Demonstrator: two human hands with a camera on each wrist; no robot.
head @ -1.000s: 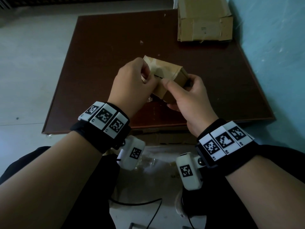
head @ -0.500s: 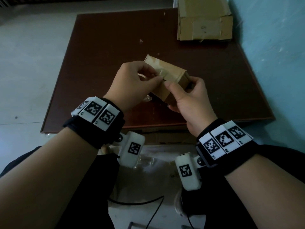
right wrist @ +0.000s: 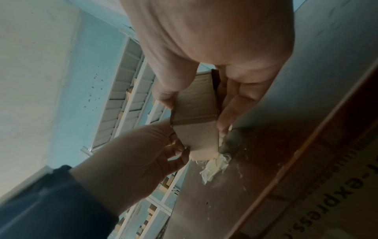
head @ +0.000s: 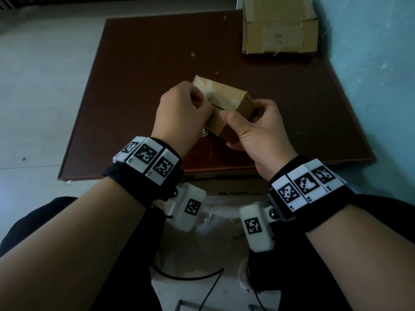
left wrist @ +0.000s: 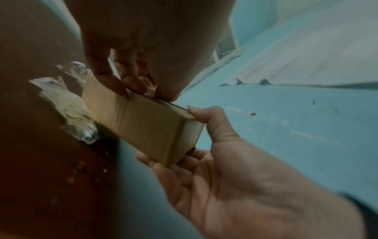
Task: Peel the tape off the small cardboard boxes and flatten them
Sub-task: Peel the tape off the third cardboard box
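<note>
Cardboard, brown and taped: the small box (head: 221,104) sits up off the dark tabletop (head: 139,63), held between both my hands over its near half. Its long axis runs from far-left to near-right, the far end tipped away from me. My left hand (head: 179,113) pinches a bit of tape (left wrist: 151,90) at the top edge, grip closed on it. My right hand (head: 256,131) clamps the near-right end, thumb on top, fingers underneath. Crumpled clear tape (left wrist: 67,103) lies on the tabletop just beside the box. A bigger carton (head: 280,30) rests at the far right corner.
</note>
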